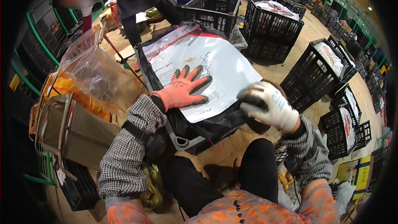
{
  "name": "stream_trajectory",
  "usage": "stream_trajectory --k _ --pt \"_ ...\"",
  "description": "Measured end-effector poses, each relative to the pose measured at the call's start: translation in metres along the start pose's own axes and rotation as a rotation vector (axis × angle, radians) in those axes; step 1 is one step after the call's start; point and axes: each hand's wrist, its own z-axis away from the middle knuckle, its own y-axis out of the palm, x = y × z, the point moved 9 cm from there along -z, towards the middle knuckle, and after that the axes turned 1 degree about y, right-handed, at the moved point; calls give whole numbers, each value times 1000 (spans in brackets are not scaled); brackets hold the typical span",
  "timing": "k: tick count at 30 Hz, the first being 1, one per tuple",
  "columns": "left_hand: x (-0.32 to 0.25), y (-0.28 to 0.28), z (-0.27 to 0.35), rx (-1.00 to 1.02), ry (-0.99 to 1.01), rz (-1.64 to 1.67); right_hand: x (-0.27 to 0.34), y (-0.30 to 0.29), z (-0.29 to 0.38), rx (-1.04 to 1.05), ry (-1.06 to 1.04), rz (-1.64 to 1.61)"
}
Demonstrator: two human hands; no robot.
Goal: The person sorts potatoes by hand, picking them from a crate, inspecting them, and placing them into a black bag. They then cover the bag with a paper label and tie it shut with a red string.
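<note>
My left hand (pixel 183 88), in an orange glove with dark fingertips, lies flat with fingers spread on a white printed plastic sheet (pixel 230 65). The sheet bears print and handwriting and covers the top of a crate (pixel 183 143) lined with black plastic (pixel 222 124). At the sheet's right edge is my right hand (pixel 270 104), in a white glove with dark fingertips. Its fingers are curled and slightly blurred near the black plastic; whether they pinch anything cannot be told.
A co-worker (pixel 124 0) stands beyond the crate. Black crates (pixel 270 34) stand behind and to the right, several holding white bags. A clear plastic bag (pixel 90 65) and a cloth-sided container (pixel 84 127) are at left. Potatoes (pixel 285 180) lie in a container near my right leg.
</note>
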Motion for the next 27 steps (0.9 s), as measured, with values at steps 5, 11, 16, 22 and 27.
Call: stream_trajectory --k 5,11,16,22,27 --pt "4 -1 -5 -17 -18 -31 50 66 -5 138 79 396" --pt "3 -1 -2 -42 -57 -28 83 35 16 -202 -175 -149" --pt "-3 -6 -2 -14 -45 -14 106 69 -12 33 4 342" --pt "-7 -23 34 -18 126 181 85 27 23 -115 -83 -847" --pt "-7 -9 50 11 126 -28 89 35 88 129 -337 -349"
